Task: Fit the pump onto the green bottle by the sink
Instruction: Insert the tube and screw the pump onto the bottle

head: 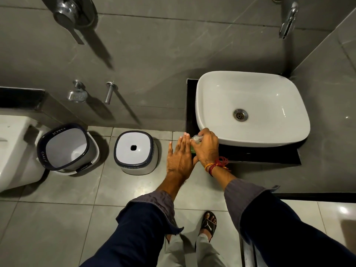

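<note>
The green bottle (192, 149) stands on the black counter's left corner, beside the white sink (250, 108); only a sliver of green shows between my hands. My right hand (207, 147) is closed over the bottle's top, its fingers around the clear pump head (197, 138). My left hand (180, 157) lies flat against the bottle's left side, fingers straight and pointing away from me. Most of the bottle and the pump's stem are hidden behind the hands.
The black counter (269, 157) carries the sink, with a wall tap (288, 22) above. On the tiled floor to the left stand a white stool (135, 151) and a bucket (67, 147), then a toilet (13, 147).
</note>
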